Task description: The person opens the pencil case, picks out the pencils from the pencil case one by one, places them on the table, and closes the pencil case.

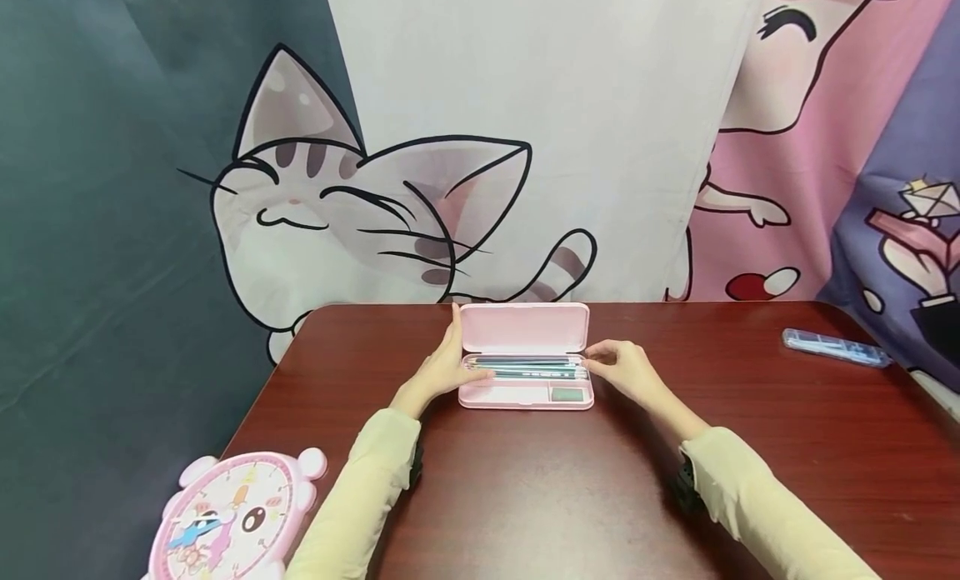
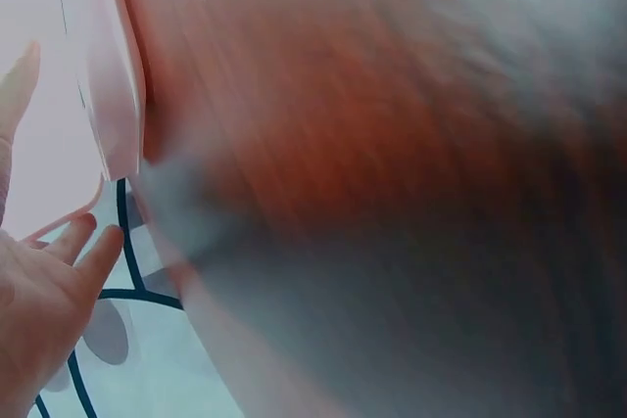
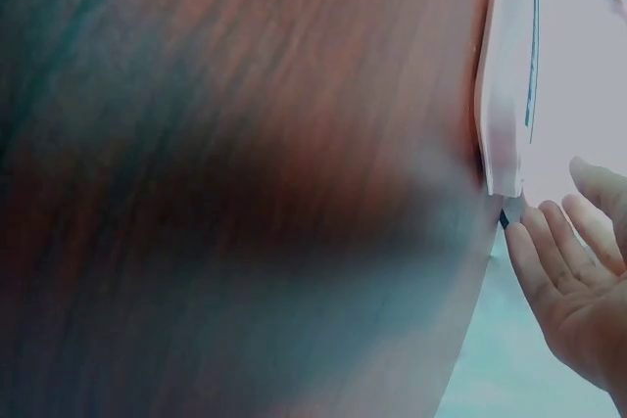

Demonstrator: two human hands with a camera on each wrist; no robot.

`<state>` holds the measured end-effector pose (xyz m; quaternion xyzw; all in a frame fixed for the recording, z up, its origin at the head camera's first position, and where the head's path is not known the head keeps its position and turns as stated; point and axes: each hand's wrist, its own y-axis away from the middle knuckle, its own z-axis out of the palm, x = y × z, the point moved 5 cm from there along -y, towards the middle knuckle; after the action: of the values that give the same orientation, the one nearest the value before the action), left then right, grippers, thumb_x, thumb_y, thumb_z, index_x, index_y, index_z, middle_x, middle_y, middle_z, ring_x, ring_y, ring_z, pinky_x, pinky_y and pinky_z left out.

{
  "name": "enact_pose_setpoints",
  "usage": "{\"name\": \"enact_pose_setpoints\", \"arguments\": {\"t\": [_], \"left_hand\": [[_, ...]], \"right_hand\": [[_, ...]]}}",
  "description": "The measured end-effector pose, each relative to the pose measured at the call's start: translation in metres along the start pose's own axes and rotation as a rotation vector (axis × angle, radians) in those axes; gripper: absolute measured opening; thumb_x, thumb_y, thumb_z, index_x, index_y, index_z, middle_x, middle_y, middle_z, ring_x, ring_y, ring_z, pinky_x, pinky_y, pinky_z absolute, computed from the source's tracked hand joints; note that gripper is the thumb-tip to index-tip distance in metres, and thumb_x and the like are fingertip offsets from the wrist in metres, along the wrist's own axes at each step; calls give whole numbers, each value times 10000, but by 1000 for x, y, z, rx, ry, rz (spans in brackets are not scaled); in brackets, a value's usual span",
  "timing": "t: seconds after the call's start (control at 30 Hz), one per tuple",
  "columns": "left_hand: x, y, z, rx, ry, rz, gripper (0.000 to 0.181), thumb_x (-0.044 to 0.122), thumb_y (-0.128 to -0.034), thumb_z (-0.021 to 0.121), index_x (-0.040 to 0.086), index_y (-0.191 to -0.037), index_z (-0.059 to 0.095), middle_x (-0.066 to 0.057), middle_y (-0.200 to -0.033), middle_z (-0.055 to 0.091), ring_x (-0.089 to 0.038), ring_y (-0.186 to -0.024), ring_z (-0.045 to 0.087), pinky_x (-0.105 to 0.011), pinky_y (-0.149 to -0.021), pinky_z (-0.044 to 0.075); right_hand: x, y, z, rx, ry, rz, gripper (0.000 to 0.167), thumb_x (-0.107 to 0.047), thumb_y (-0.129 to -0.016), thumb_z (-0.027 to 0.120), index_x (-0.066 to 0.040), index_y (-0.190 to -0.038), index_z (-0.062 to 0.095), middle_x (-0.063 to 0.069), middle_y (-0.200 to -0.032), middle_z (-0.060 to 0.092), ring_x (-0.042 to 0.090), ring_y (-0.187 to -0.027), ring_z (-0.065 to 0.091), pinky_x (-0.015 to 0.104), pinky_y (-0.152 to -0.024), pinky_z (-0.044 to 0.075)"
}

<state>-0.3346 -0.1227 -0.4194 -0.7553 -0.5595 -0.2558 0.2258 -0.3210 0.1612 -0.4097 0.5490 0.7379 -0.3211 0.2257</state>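
Note:
In the head view an open pink pencil case (image 1: 510, 395) lies on the table, its lid (image 1: 525, 328) raised at the back. Several pencils (image 1: 536, 370) lie side by side in its rear compartment, and a grey-green eraser (image 1: 567, 394) sits front right. My left hand (image 1: 444, 365) is at the case's left side, fingers extended up by the lid and thumb over the pencils' left ends. At the right edge is my right hand (image 1: 621, 368), fingers relaxed, thumb near the pencils' right ends. The wrist views show the left hand (image 2: 49, 301) and right hand (image 3: 578, 286) beside the case.
A pink animal-shaped clock (image 1: 236, 513) is at the table's lower left. Near the right edge of the brown table (image 1: 720, 380) lies a translucent blue case (image 1: 836, 347). Cartoon-printed cloth (image 1: 622, 88) hangs behind the table.

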Motion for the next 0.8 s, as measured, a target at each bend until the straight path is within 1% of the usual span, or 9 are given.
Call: {"name": "enact_pose_setpoints", "arguments": {"t": [0.07, 0.13, 0.17, 0.3, 0.4, 0.47, 0.57, 0.7, 0.8], "left_hand": [[0, -3, 1, -20, 22, -16, 1264, 433, -689, 765, 230, -1422, -244, -86, -1550, 30, -324, -1331, 324, -522, -1005, 356], [-1, -5, 4, -43, 24, -32, 1264, 432, -691, 762, 194, -1426, -239, -100, -1549, 22, -326, -1336, 311, -523, -1013, 345], [-2, -6, 5, -53, 21, -38, 1262, 427, -692, 763, 167, -1431, -227, -110, -1547, 25, -333, -1332, 314, -526, -1011, 345], [-5, -7, 8, -106, 1, -55, 1240, 411, -704, 757, 82, -1440, -186, -131, -1544, 26, -313, -1362, 261, -496, -1047, 317], [-6, -6, 10, -138, 0, -33, 1214, 381, -723, 750, 25, -1435, -166, -163, -1538, 11, -293, -1394, 185, -452, -1087, 277], [-6, -6, 10, -153, -11, -2, 1192, 355, -737, 745, -21, -1426, -152, -198, -1530, 0, -294, -1404, 142, -433, -1109, 239], [-6, -4, 10, -184, -52, 5, 1165, 348, -748, 740, -59, -1422, -120, -217, -1524, -11, -287, -1413, 102, -408, -1132, 191], [-8, -1, 11, -223, -137, -39, 1123, 411, -762, 710, -46, -1438, -62, -193, -1531, 1, -267, -1417, 99, -387, -1140, 174], [-8, -1, 11, -236, -181, -46, 1084, 429, -776, 690, -65, -1437, -14, -213, -1525, 30, -280, -1415, 109, -385, -1140, 176]], "right_hand": [[-2, 0, 3, -34, -15, -19, 209, -111, -793, 691, 34, -942, 676, 162, -860, 696, 245, -781, 662, 382, -723, 530], [-2, -1, 6, -61, -14, -38, 211, -98, -788, 690, 42, -945, 672, 160, -856, 693, 238, -780, 663, 371, -720, 532], [-2, -1, 8, -74, -12, -49, 216, -94, -785, 690, 47, -947, 670, 163, -863, 690, 240, -784, 662, 373, -721, 532], [-3, -1, 13, -116, 8, -103, 228, -66, -768, 699, 65, -951, 663, 182, -900, 673, 259, -796, 654, 395, -725, 529], [-5, -1, 15, -119, 56, -160, 210, -56, -751, 715, 56, -923, 670, 166, -890, 663, 250, -788, 641, 389, -714, 523], [-6, -1, 16, -117, 92, -198, 197, -59, -742, 726, 46, -901, 677, 147, -867, 656, 234, -777, 628, 376, -703, 515], [-8, -1, 18, -134, 137, -222, 180, -77, -738, 736, 23, -878, 685, 109, -841, 642, 193, -760, 594, 349, -692, 499], [-10, -3, 19, -183, 185, -223, 179, -100, -751, 729, 8, -885, 680, 86, -837, 626, 166, -741, 557, 340, -688, 487], [-14, -4, 19, -206, 253, -251, 186, -131, -759, 725, -5, -890, 687, 79, -848, 629, 180, -760, 564, 357, -703, 488]]}}
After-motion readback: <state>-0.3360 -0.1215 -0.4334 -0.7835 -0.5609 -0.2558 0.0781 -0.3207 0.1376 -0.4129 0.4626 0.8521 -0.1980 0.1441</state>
